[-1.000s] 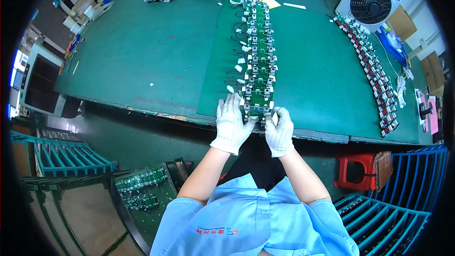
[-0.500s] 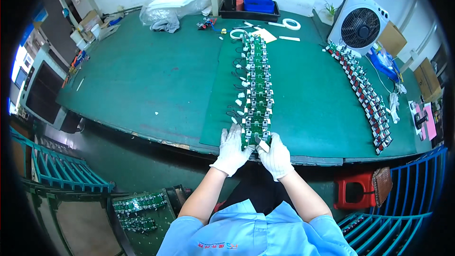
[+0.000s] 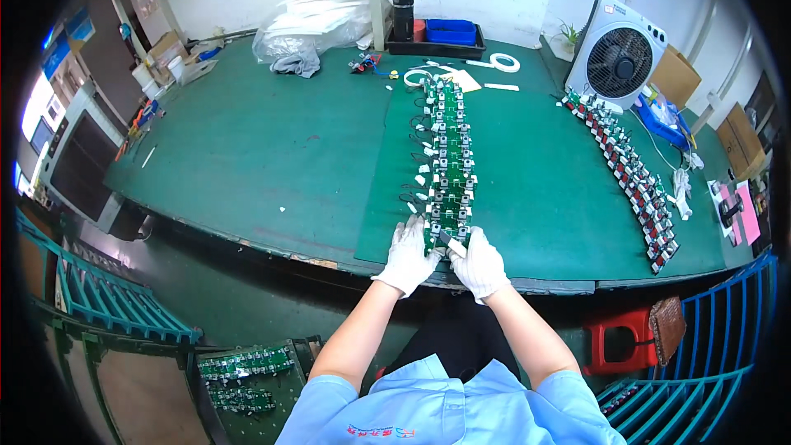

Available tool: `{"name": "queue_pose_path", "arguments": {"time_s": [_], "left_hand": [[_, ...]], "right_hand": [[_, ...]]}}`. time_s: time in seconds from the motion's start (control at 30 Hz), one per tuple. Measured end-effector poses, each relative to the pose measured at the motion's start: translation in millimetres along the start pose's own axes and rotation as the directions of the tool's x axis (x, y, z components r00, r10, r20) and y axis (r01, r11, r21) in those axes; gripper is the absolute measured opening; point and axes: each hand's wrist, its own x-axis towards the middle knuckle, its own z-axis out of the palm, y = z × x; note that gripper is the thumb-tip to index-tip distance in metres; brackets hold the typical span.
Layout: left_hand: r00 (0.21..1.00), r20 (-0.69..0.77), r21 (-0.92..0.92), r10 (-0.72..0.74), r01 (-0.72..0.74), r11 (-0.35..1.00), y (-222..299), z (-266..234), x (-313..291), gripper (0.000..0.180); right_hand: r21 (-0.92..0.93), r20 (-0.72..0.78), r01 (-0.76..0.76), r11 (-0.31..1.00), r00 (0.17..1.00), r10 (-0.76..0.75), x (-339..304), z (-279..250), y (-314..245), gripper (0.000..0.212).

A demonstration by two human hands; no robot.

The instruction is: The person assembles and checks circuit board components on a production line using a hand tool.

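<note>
A long row of green circuit boards [image 3: 451, 166] runs away from the table's near edge, with dark and metal parts and wire leads along its left side. At its near end my white-gloved left hand [image 3: 407, 257] grips the left edge of the nearest board, thumb at the front. My gloved right hand [image 3: 479, 264] is closed on a small tool [image 3: 455, 245] with a pale handle and a flat dark tip; its exact kind is unclear. The tip points up and left over the nearest board. My fingers partly hide that board's near end.
To the right stands a second row of boards [image 3: 630, 177] with red parts, below a box fan [image 3: 620, 62]. Tape rolls [image 3: 504, 63] and a black tray [image 3: 437, 49] lie at the back. A red stool [image 3: 618, 339] and blue racks [image 3: 713, 321] flank me.
The whole view has shifted slightly. The tool in my right hand shows more of its dark tip and is tilted further up and left. My left hand stays at the board's edge.
</note>
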Motion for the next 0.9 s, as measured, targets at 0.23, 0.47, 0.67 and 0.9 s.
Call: {"name": "queue_pose_path", "arguments": {"time_s": [0.23, 0.47, 0.67, 0.9], "left_hand": [[0.994, -0.081, 0.089, -0.069, 0.076, 0.993, 4, -12, -25, 0.085], [0.995, -0.091, 0.106, -0.028, 0.038, 0.994, -8, -23, -40, 0.085], [1.000, -0.013, 0.241, -0.003, 0.006, 0.971, 17, -8, -28, 0.099], [0.998, -0.065, 0.224, -0.023, 0.037, 0.974, 15, -9, -27, 0.099]], "right_hand": [[-0.017, -0.019, 0.067, 0.998, 0.998, -0.067, -31, -14, 16, 0.065], [-0.077, -0.210, -0.043, 0.996, 0.977, 0.026, -20, -44, 57, 0.045], [-0.242, -0.295, -0.122, 0.963, 0.954, 0.047, 6, -36, 110, 0.031], [-0.225, -0.365, -0.100, 0.969, 0.931, 0.011, 6, -35, 105, 0.024]]}}
